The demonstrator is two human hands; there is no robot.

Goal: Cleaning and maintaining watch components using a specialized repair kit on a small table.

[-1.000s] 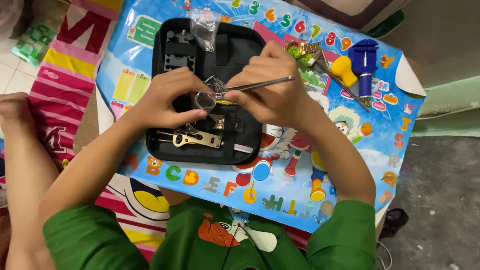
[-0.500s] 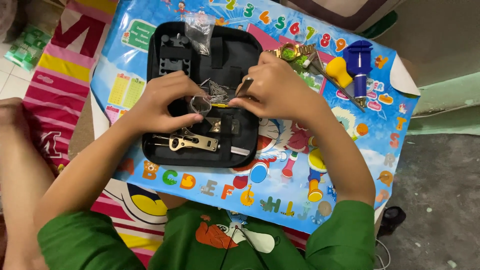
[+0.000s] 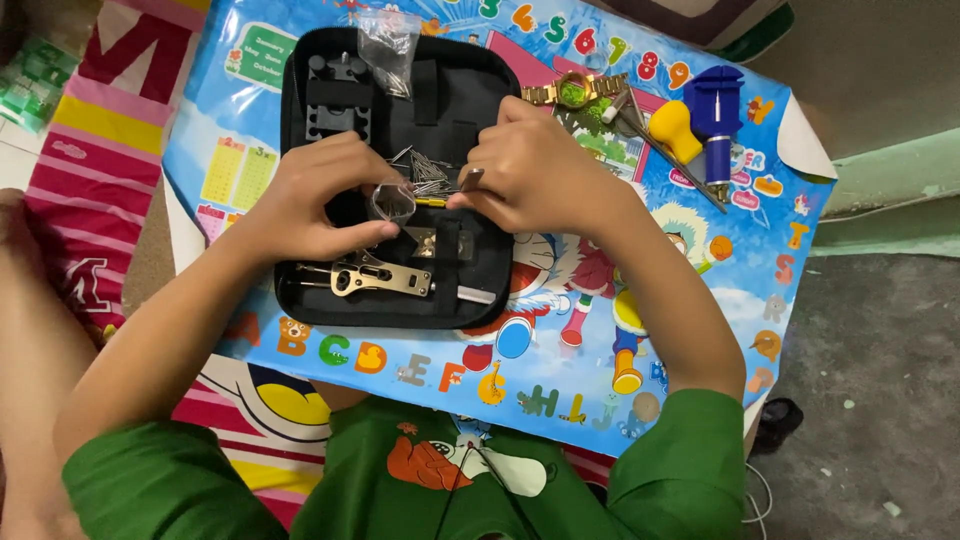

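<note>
Over an open black tool case [image 3: 400, 290] on the tabletop, the left hand [image 3: 320, 200] is pinching a small clear bag [image 3: 393, 201], while the right hand [image 3: 535, 175] is gripping a thin tool [image 3: 468, 180] beside loose metal pins [image 3: 428, 172]. Farther off, a gold watch [image 3: 578, 92] is lying.

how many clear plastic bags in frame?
2. One clear plastic bag of small metal pins lies at the top edge of the black zip-open tool case. One small clear plastic bag is pinched in the left hand. Hands may hide others.
</note>
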